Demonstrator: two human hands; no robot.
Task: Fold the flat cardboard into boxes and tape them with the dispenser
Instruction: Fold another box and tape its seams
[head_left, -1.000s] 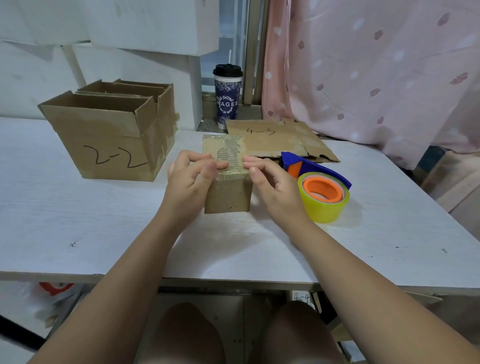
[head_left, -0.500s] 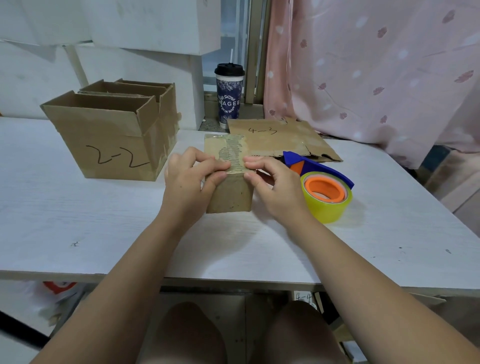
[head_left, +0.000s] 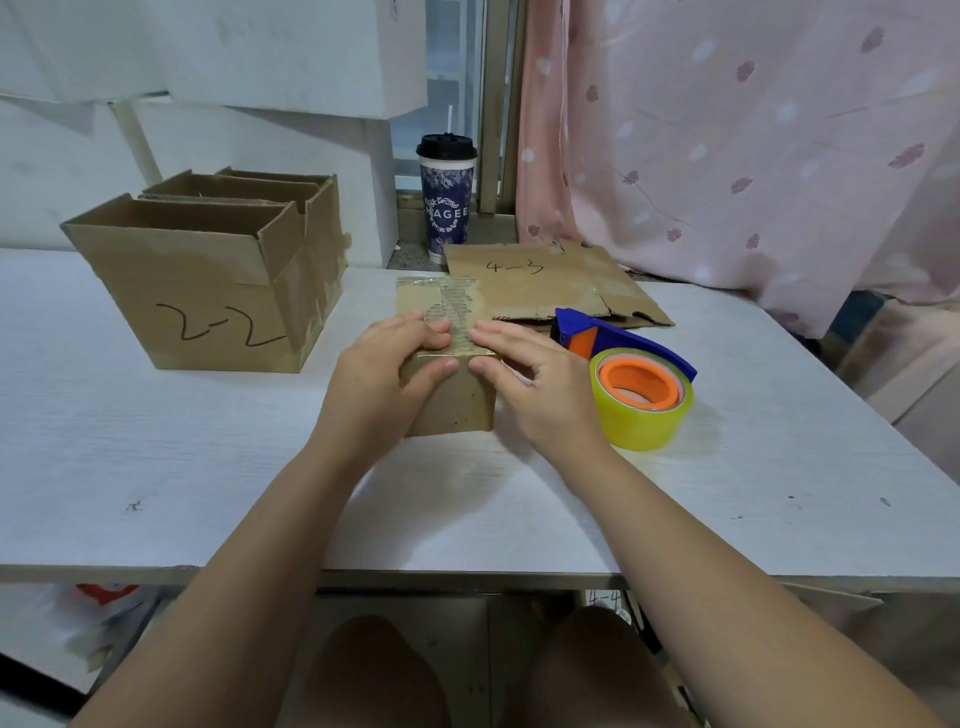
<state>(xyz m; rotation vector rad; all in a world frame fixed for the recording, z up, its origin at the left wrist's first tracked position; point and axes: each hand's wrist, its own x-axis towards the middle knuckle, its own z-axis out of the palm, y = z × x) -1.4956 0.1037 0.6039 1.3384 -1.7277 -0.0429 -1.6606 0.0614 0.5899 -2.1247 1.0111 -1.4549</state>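
Fingers (head_left: 432, 332) of the left hand (head_left: 384, 369) and fingers (head_left: 496, 332) of the right hand (head_left: 540, 384) are laid nearly flat on the top of the small box (head_left: 457, 408), pressing; nothing is gripped. Thumbs are set against its front face.

Step judged: the tape strip (head_left: 451, 306) is being smoothed over the closed flaps. The strip is glossy and wrinkled.

The box stands mid-frame on the white wood-grain table (head_left: 208, 467); matt brown card, blocky.

Next move likely calls for the dispenser (head_left: 636, 382), just right of the right hand: blue frame, orange hub, yellowish clear roll.

Flat cardboard (head_left: 540, 283), marked 4-3, lies behind. Finished boxes (head_left: 208, 291) are seen at upper left, tops open.
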